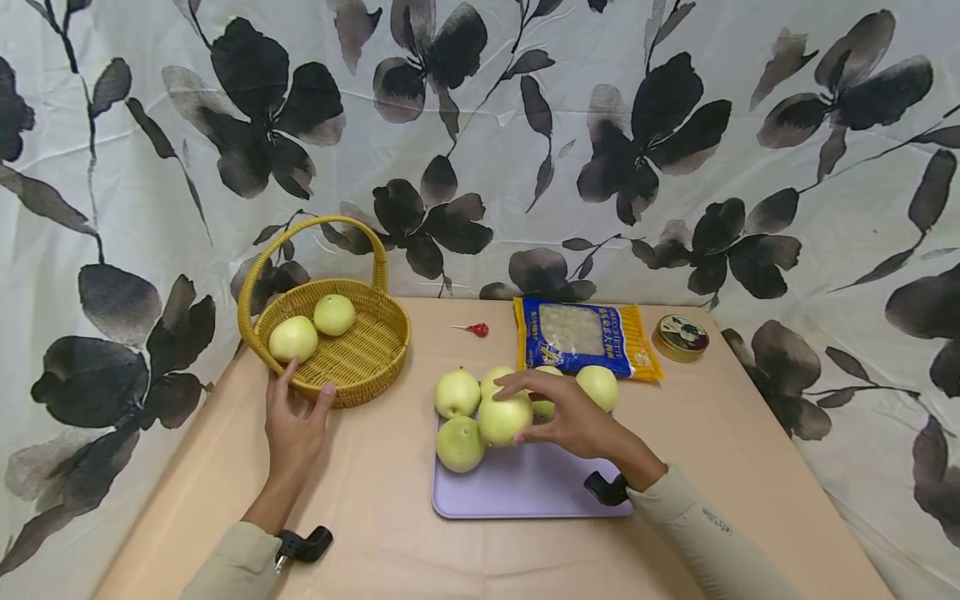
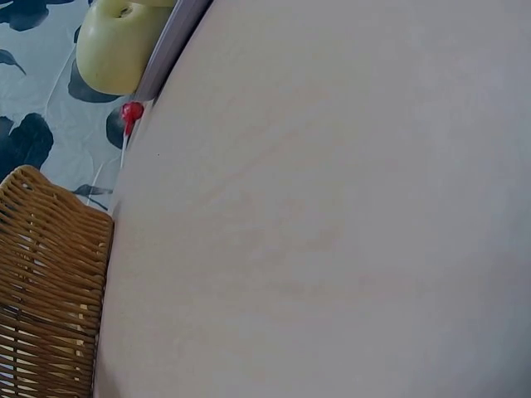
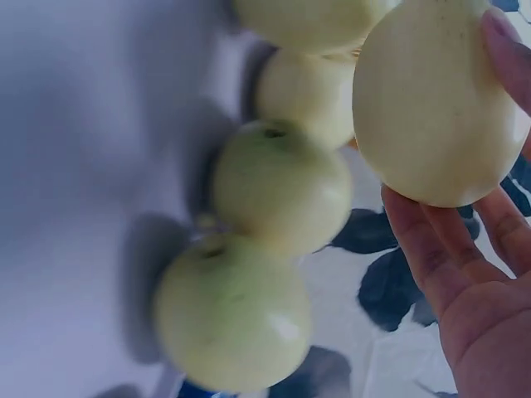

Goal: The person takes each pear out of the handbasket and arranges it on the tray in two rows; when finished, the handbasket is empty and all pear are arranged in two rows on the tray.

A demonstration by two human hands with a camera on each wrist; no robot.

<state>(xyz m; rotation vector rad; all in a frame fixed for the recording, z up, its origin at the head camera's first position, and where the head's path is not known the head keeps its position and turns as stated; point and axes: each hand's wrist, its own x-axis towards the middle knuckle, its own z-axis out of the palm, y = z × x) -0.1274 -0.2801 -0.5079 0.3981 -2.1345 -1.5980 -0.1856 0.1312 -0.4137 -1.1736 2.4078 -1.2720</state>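
My right hand holds a pale green apple between thumb and fingers above the lilac tray. In the right wrist view, the fingers curl under and around this apple. Several other apples sit on the tray, including a greener one at its left. My left hand touches the near side of the yellow wicker basket, its visible fingers extended and the thumb against the wall. Two apples lie inside the basket. The left wrist view shows the basket's side but not the hand.
Behind the tray lies a blue and yellow food packet, with a round tin to its right. A small red-handled pointed item rests between basket and packet. A floral cloth hangs behind the table.
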